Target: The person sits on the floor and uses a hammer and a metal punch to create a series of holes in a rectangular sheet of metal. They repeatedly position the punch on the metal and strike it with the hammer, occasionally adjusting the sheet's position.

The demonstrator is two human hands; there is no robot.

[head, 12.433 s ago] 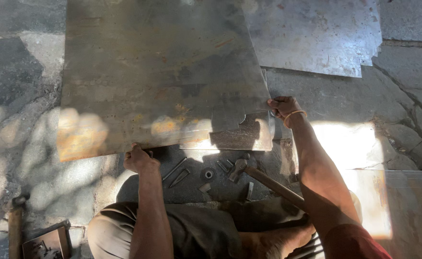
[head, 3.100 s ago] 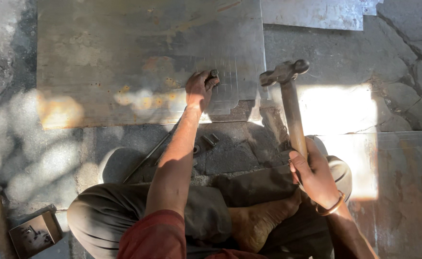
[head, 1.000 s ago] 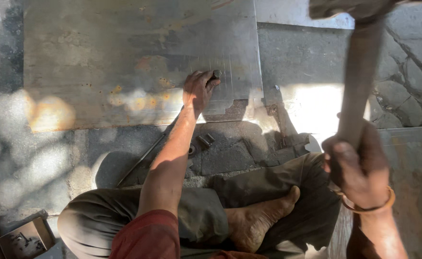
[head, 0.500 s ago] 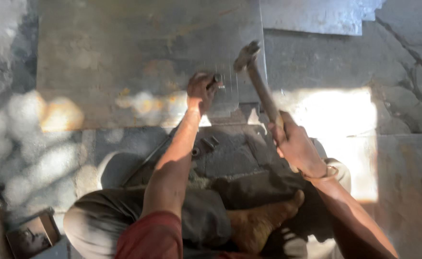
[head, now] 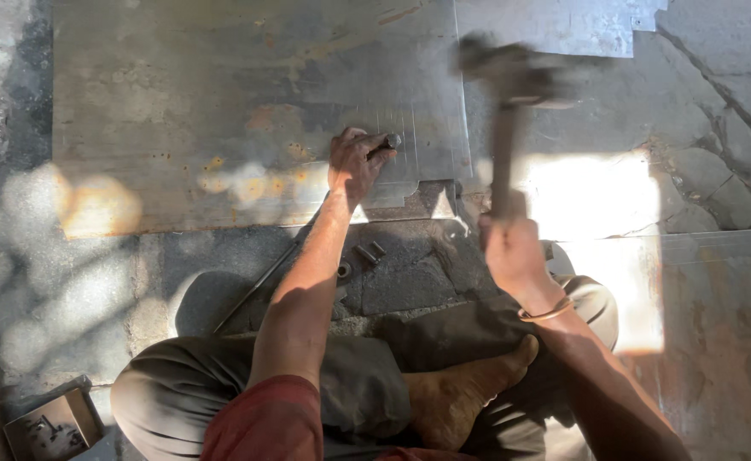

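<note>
My left hand (head: 354, 162) grips a short metal chisel (head: 387, 142) and holds its tip against the near edge of a large rusty metal sheet (head: 222, 102) that lies on the stone ground. My right hand (head: 512, 252) clasps the wooden handle of a hammer (head: 512, 77), whose blurred head hangs in the air to the right of the chisel, above the sheet's right edge. A bangle circles my right wrist.
A second metal sheet (head: 555, 21) lies at the back right, another (head: 717, 341) at the right. Small metal pieces (head: 367, 253) and a thin rod (head: 256, 286) rest on the stone in front of my crossed legs. A small box of parts (head: 47, 424) sits at bottom left.
The hammer, half a second ago down beside the chisel, has swung up and to the right. My left hand has kept the chisel in the same place on the sheet.
</note>
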